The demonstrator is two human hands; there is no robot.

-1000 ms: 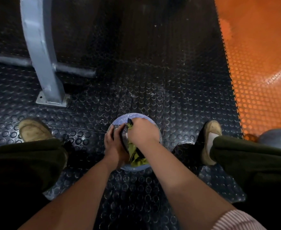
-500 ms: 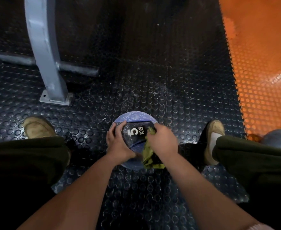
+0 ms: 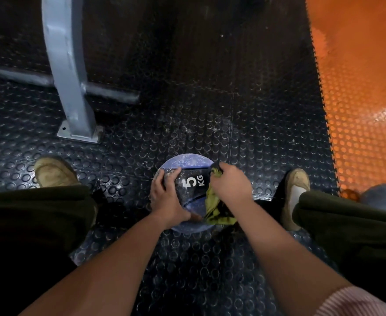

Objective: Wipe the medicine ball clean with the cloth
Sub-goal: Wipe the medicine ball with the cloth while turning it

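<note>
Down low: cloth held to the 5 KG ball

Squarely between the person's shoes (image 3: 53, 172), the blue-and-black medicine ball (image 3: 187, 164) sits on the studded black floor mat (image 3: 187, 110). The left hand (image 3: 167, 199) cups its left side, fingers curved over the top. The right hand (image 3: 230, 185) clenches an olive-green cloth (image 3: 212, 206) against the ball's right side, its tail hanging down.

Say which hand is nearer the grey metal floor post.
Left. The left hand holds the blue-and-black medicine ball's side nearest the grey post; the right hand grips the olive cloth on the far side.
</note>
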